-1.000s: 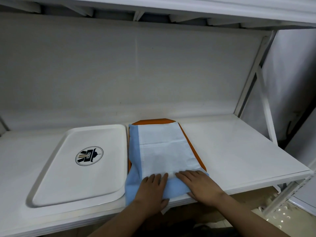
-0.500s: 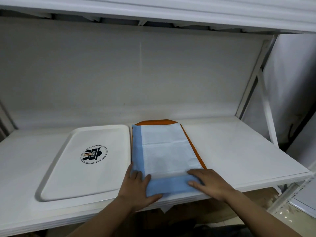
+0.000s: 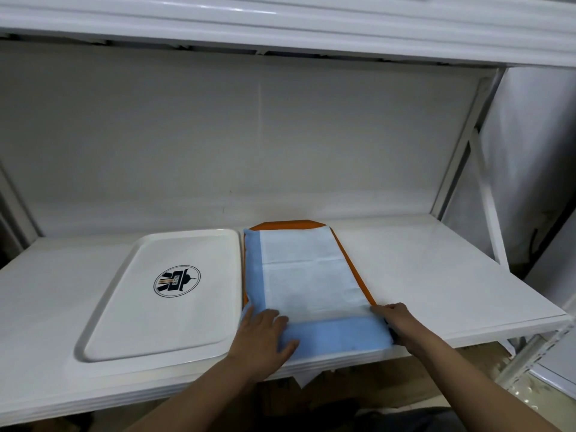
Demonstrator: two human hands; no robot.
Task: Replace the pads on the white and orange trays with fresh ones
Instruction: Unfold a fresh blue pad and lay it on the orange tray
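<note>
A glossy white shelf (image 3: 436, 275) runs across a white metal rack, with a second shelf (image 3: 280, 29) overhead and a plain grey-white back panel (image 3: 218, 135) between them. At the right stands a slanted upright (image 3: 461, 145) — crossed by a brace (image 3: 486, 198) — and the light is soft and even.

White shelf board (image 3: 436, 275) of a metal rack, glossy surface. Upper shelf (image 3: 280, 29) overhead. Pale back panel (image 3: 218, 135) with one vertical seam. White upright post (image 3: 464, 141) with a diagonal brace (image 3: 486, 198) at the right rear corner.
</note>
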